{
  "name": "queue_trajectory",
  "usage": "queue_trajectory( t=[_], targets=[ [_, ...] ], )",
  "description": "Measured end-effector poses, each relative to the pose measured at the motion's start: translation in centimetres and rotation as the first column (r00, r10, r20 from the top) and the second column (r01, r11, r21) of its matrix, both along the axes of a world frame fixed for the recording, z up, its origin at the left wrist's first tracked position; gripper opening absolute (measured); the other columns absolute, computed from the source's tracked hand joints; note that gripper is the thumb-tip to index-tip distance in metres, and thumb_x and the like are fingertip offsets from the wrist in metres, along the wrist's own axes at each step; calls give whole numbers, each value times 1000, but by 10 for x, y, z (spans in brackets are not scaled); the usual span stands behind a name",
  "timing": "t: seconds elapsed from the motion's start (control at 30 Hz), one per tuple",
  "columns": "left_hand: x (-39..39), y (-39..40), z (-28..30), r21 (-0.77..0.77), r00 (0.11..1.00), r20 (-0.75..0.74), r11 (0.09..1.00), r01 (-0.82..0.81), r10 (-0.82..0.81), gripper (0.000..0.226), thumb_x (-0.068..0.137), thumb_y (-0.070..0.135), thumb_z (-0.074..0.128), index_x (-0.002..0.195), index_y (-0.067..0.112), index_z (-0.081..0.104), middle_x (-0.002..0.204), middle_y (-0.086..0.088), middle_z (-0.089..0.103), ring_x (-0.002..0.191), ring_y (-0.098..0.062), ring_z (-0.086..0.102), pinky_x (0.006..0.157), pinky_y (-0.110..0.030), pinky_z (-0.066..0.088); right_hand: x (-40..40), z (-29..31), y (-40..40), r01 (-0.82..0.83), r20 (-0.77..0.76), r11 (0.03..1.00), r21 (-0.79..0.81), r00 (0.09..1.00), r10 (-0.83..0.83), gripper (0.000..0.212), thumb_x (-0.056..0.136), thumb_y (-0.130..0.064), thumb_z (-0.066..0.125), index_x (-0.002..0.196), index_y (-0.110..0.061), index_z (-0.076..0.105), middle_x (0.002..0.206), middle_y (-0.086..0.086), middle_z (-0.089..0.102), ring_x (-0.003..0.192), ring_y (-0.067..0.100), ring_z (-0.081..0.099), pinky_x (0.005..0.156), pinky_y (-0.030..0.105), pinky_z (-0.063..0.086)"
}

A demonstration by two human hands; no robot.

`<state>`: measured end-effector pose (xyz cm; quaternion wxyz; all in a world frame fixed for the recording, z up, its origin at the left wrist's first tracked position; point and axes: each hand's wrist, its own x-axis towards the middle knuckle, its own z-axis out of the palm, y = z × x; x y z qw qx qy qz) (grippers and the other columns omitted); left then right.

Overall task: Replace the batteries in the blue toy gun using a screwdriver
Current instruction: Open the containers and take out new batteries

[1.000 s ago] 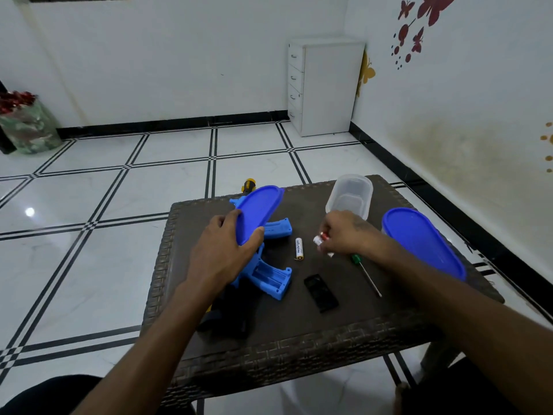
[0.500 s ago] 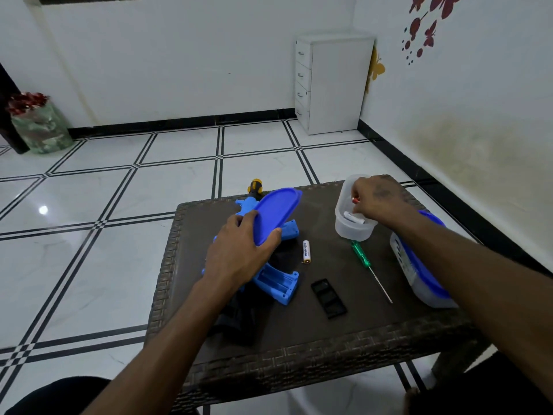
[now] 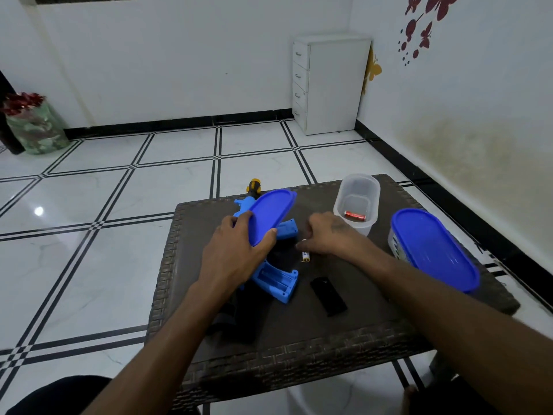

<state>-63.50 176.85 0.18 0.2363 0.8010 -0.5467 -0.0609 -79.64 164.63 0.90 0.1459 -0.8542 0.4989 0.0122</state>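
My right hand [image 3: 327, 235] hovers fingers curled, holding nothing, directly above the white battery [image 3: 305, 257] lying lengthwise toward me on the tabletop [image 3: 374, 310], while my left hand [image 3: 236, 253] grips the blue lid [image 3: 269, 215] over the toy gun [image 3: 276, 281].

Bare forearms, no sleeves; faint dark marking on right hand [image 3: 329, 235] back.

- Bench [image 3: 374, 333] front strip was bare; open approach.
- Lidded tub [image 3: 434, 250] blocked right edge.
- Open container [image 3: 357, 202] and toy gun [image 3: 278, 280] crowded the middle.
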Motion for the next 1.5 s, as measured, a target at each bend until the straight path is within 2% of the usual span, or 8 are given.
queue_trajectory(
  t=[0.2, 0.37, 0.53, 0.73, 0.87, 1.0, 1.17, 1.5],
  targets=[
    [2, 0, 3, -14, 1000, -1, 1000, -11, 11, 72, 86, 72, 39, 144, 28, 35, 136, -5, 46, 115, -25, 52, 91, -42, 50, -1, -1, 0, 40, 51, 999, 17, 998, -41, 20, 81, -23, 72, 92, -13, 58, 93, 6, 65, 75, 19, 60, 53, 28, 44],
    [-4, -2, 5, -22, 1000, -28, 1000, 5, -6, 72, 87, 70, 39, 145, 27, 35, 139, -5, 44, 119, -25, 50, 95, -44, 48, -27, 24, -21, 163, 275, 983, 79, 945, -179, 15, 84, -19, 73, 93, -10, 67, 78, 10, 74, 64, 21, 74, 67, 38, 63],
    [-22, -14, 6, -39, 999, -44, 999, 24, -25, 70, 88, 68, 41, 145, 28, 36, 140, -3, 44, 120, -24, 50, 94, -40, 46, -60, 41, -58, 254, 207, 956, -149, 953, -221, 28, 80, -35, 74, 102, -18, 69, 100, 3, 68, 85, 20, 61, 69, 30, 48],
    [-51, -41, 12, -44, 997, -13, 996, 78, -79, 69, 88, 68, 41, 143, 28, 37, 138, -3, 45, 120, -24, 50, 94, -40, 47, -74, 23, -91, 258, 73, 949, -183, 966, -249, 35, 80, -37, 74, 108, -16, 69, 103, 6, 70, 90, 22, 64, 77, 35, 55],
    [-73, -64, 17, -43, 992, 28, 991, 125, -124, 68, 88, 66, 43, 144, 27, 36, 139, -5, 44, 122, -24, 48, 92, -39, 47, -81, 26, -106, 327, 253, 935, -137, 924, -287, 19, 92, -24, 59, 105, -15, 70, 103, 6, 71, 86, 22, 61, 72, 31, 48],
    [-101, -94, 16, -16, 982, 80, 984, 175, -173, 74, 86, 69, 42, 144, 25, 35, 139, -6, 45, 122, -26, 49, 92, -43, 49, -90, 32, -119, 358, 444, 934, -14, 839, -315, 29, 96, -31, 52, 98, -9, 71, 102, 10, 73, 90, 23, 65, 78, 34, 51],
    [-134, -133, 11, 37, 975, 108, 981, 190, -193, 77, 86, 68, 45, 145, 20, 35, 137, -9, 46, 122, -28, 47, 93, -44, 47, -99, 32, -136, 352, 451, 936, 7, 834, -317, 33, 96, -35, 53, 116, -14, 67, 117, 3, 67, 109, 22, 60, 90, 31, 46],
    [-165, -164, -9, 75, 988, 94, 990, 117, -123, 88, 88, 66, 45, 151, 12, 17, 151, -16, 22, 133, -36, 34, 97, -46, 43, -111, 11, -168, 346, 483, 938, 16, 819, -311, 29, 91, -15, 64, 119, -9, 69, 119, 8, 69, 109, 23, 63, 91, 28, 49]
  ],
)
